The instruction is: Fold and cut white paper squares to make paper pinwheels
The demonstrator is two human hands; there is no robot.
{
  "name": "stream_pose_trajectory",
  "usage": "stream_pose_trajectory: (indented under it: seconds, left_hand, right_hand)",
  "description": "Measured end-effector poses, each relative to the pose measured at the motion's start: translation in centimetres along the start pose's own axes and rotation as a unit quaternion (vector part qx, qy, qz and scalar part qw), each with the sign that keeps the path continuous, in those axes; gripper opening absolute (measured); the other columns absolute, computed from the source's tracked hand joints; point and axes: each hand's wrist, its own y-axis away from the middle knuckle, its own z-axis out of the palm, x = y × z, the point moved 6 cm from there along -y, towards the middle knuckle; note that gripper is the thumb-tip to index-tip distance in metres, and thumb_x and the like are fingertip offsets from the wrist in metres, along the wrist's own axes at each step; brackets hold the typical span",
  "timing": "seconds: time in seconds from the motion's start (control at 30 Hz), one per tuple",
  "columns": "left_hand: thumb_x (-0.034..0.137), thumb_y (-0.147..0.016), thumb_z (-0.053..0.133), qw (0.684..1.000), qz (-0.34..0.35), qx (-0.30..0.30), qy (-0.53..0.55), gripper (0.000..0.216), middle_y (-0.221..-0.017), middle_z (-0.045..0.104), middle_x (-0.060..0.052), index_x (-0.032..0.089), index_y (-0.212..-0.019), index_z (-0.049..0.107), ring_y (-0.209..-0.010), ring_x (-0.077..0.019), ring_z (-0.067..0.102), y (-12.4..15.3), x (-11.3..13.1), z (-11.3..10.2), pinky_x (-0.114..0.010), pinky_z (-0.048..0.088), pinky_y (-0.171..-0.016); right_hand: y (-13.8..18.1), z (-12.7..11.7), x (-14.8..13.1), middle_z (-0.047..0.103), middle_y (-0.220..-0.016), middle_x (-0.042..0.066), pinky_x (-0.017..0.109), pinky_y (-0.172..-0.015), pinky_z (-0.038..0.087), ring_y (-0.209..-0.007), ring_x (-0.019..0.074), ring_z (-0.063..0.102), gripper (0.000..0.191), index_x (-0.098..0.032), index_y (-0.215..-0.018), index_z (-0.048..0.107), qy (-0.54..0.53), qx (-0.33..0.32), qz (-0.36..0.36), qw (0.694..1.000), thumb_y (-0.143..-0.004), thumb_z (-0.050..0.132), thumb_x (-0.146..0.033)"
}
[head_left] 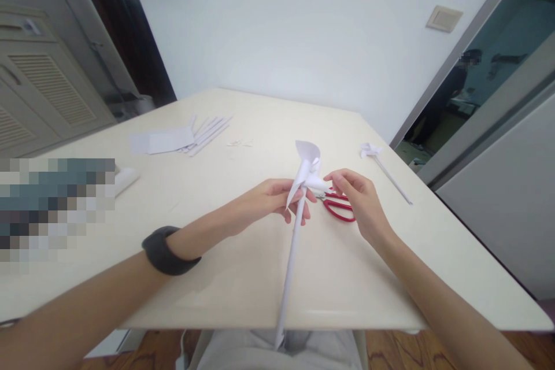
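Note:
A white paper pinwheel [309, 173] on a rolled paper stick [291, 263] is upright in front of me, the stick's lower end past the table's front edge. My left hand [277, 196] is closed round the stick just below the blades. Close by on the right, my right hand [358, 196] has its thumb and fingers curled together at the tip of one blade. Whether they pinch that blade or something small is hidden. Red-handled scissors [340, 211] lie on the table behind the right hand, partly covered by it.
Another paper pinwheel [370, 150] lies at the right of the table [269, 110]. Paper sheets [167, 140] and several paper strips [211, 134] are at the back left. Small white sticks [239, 143] lie nearby. A blurred-out object [56, 202] occupies the left side.

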Motion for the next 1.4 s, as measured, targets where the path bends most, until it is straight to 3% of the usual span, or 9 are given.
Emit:
stream_pose_trajectory:
  seconds: [0.2,0.33,0.43,0.6,0.7,0.8,0.93,1.13,1.4]
  left_hand:
    - [0.038,-0.095,0.049,0.992,0.074,0.062,0.079,0.022,-0.083,0.066,-0.001,0.023,-0.101,0.064,-0.082,-0.0144,0.062,-0.2,0.3,-1.7,-0.023,0.043,-0.063]
    - [0.038,-0.095,0.049,0.982,0.113,0.106,0.106,0.02,-0.087,0.065,0.0,0.026,-0.103,0.063,-0.09,-0.0146,0.06,-0.2,0.6,-2.8,-0.022,0.044,-0.068]
    - [0.04,-0.095,0.048,0.979,0.12,0.13,0.102,0.022,-0.093,0.066,0.0,0.028,-0.107,0.063,-0.098,-0.0156,0.059,-0.2,0.7,-3.4,-0.023,0.045,-0.073]
    - [0.04,-0.088,0.059,0.989,0.044,0.132,0.043,0.028,-0.113,0.066,-0.005,0.026,-0.11,0.066,-0.105,-0.0222,0.061,-0.5,-0.6,-4.0,-0.029,0.046,-0.078]
    - [0.038,-0.083,0.062,0.991,-0.029,0.129,-0.003,0.026,-0.106,0.069,-0.01,0.019,-0.098,0.071,-0.099,-0.026,0.064,-0.7,-2.4,-4.8,-0.035,0.047,-0.081]
    - [0.036,-0.079,0.064,0.988,-0.064,0.141,-0.03,0.024,-0.101,0.07,-0.01,0.017,-0.093,0.071,-0.096,-0.0254,0.065,-0.8,-3.5,-5.8,-0.035,0.047,-0.082]
    - [0.037,-0.078,0.063,0.984,-0.067,0.157,-0.045,0.025,-0.1,0.069,-0.008,0.018,-0.093,0.07,-0.095,-0.0221,0.064,-0.9,-3.6,-6.6,-0.032,0.048,-0.083]
    - [0.038,-0.072,0.067,0.98,-0.09,0.166,-0.057,0.025,-0.09,0.07,-0.008,0.017,-0.085,0.07,-0.085,-0.0213,0.065,-1.6,-4.5,-6.7,-0.031,0.049,-0.076]
    - [0.034,-0.073,0.067,0.984,-0.084,0.146,-0.053,0.021,-0.089,0.071,-0.006,0.018,-0.085,0.071,-0.084,-0.0195,0.064,-1.5,-4.3,-6.5,-0.03,0.049,-0.077]
  right_hand:
    - [0.5,2.3,1.3,0.055,-0.074,0.0,0.027,-0.064,0.039,-0.066,0.0133,0.047,0.045,-0.018,-0.089,0.072,0.004,-0.188,0.072,0.98,-0.095,0.042,-0.05]
    - [1.8,4.2,-0.1,0.066,-0.088,0.004,0.03,-0.077,0.044,-0.081,0.0166,0.057,0.042,-0.019,-0.095,0.073,-0.009,-0.322,0.053,0.945,-0.094,0.046,-0.051]
    - [2.3,4.9,-0.6,0.068,-0.09,0.004,0.03,-0.08,0.046,-0.087,0.0186,0.061,0.029,-0.02,-0.091,0.072,-0.011,-0.361,0.047,0.931,-0.088,0.059,-0.046]
    - [1.0,3.7,0.4,0.065,-0.08,0.002,0.027,-0.072,0.046,-0.077,0.0151,0.059,0.028,-0.019,-0.087,0.069,0.031,-0.268,0.041,0.962,-0.093,0.053,-0.04]
    - [-0.7,1.6,1.6,0.06,-0.07,0.0,0.027,-0.064,0.046,-0.066,0.0135,0.056,0.035,-0.017,-0.096,0.068,0.086,-0.181,0.036,0.979,-0.097,0.044,-0.042]
    - [-2.3,-1.5,3.0,0.062,-0.076,0.001,0.029,-0.063,0.05,-0.067,0.014,0.059,0.035,-0.015,-0.104,0.064,0.165,-0.089,0.043,0.981,-0.099,0.042,-0.042]
    - [-3.9,-6.0,5.0,0.065,-0.105,0.006,0.038,-0.073,0.056,-0.084,0.0185,0.065,0.027,-0.015,-0.112,0.06,0.289,-0.004,0.081,0.954,-0.094,0.056,-0.034]
    - [-4.6,-10.3,7.2,0.06,-0.122,0.009,0.045,-0.086,0.053,-0.102,0.0235,0.062,0.028,-0.018,-0.119,0.058,0.455,0.105,0.132,0.874,-0.093,0.057,-0.031]
    - [-4.0,-11.6,8.5,0.06,-0.122,0.009,0.045,-0.085,0.054,-0.102,0.0239,0.062,0.03,-0.017,-0.12,0.057,0.542,0.068,0.188,0.817,-0.093,0.058,-0.03]
